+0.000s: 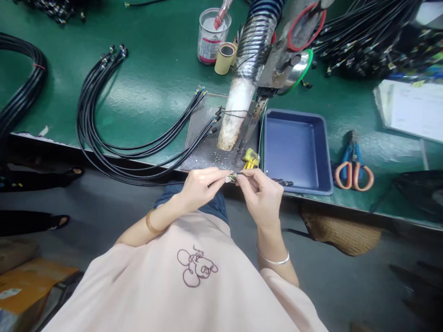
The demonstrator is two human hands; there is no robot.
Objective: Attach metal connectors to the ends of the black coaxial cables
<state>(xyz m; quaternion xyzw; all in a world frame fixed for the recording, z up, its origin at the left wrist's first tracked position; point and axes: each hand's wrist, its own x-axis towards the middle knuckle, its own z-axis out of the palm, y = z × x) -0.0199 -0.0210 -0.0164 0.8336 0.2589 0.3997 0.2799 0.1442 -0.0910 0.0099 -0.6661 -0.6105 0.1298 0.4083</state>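
My left hand [202, 186] pinches thin coloured wires [232, 177] between thumb and fingertips at the bench's front edge. My right hand [262, 193] faces it, closed on a short black cable [285, 183] whose dark end sticks out to the right over the tray's rim. The two sets of fingertips almost meet, and the exact joint between wires and cable is too small to make out. Just beyond the hands is a yellow tool [250, 159]. A looped bundle of black cables [90, 115] reaches in from the left, some ends lying on a dark plate [199, 127].
An extraction hose [238, 92] and a metal arm [277, 64] hang over the plate. Right of them are a blue tray [296, 113] and orange-handled cutters [353, 168]. A tub with a brush [209, 41] stands behind. More cables [363, 37] and papers [411, 108] lie right.
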